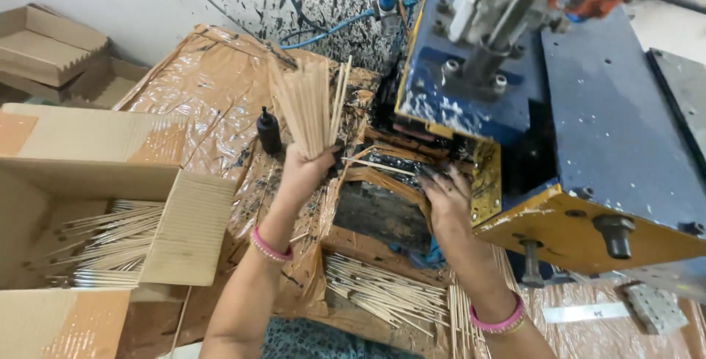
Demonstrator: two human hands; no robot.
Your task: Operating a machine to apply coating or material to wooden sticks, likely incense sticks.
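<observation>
My left hand (307,170) grips a fanned bundle of thin bamboo sticks (309,105), held upright in front of a blue and yellow machine (588,123). My right hand (445,197), its fingertips blackened, reaches to the machine's mouth and pinches a single stick (371,165) that lies across the black-stained feed area. Both wrists wear pink bangles. A loose pile of sticks (382,293) lies below, between my forearms.
An open cardboard box (191,226) at the left holds several sticks with dark ends. A small black bottle (268,131) stands on the brown plastic sheet (206,87). Folded cardboard lies at the far left. A blue hose (323,32) runs along the splattered wall.
</observation>
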